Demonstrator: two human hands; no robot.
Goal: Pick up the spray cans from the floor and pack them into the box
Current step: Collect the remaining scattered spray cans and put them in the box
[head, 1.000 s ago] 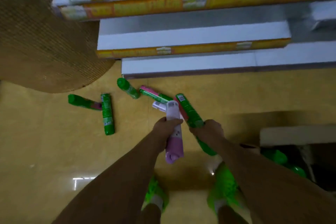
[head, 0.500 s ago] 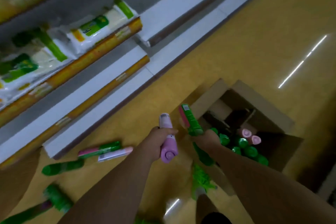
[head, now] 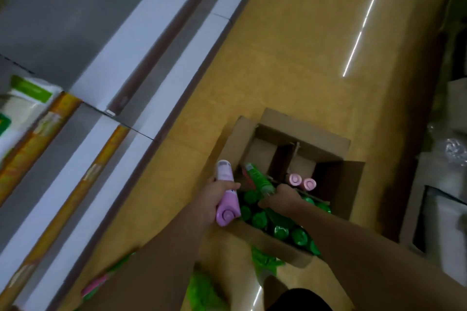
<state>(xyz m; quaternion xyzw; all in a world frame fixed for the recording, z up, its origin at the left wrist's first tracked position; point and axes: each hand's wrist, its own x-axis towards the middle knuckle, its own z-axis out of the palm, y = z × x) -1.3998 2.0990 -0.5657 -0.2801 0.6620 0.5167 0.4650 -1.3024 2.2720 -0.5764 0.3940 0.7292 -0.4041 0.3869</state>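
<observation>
1. Where the head view looks down past both forearms, a purple can (head: 227,197) is gripped by the left hand (head: 211,203), fingers curled round its middle, its cap end towards the camera, just over the left edge of the box (head: 336,156).
2. A green can (head: 260,180) is gripped by the right hand (head: 283,199), fingers wrapped round its lower part, and is held tilted above the inside of the box.
3. Green caps (head: 280,231) of packed cans are seen crowded along the near side of the box, and two pink caps (head: 302,182) stand next to each other near its middle, against a cardboard divider (head: 294,153).
4. The box rests on the yellow floor (head: 303,58), flaps open, near the base of a shelf (head: 156,88).
5. At the lower left edge of the view, a pink and green can (head: 97,285) lies on the floor, blurred.
</observation>
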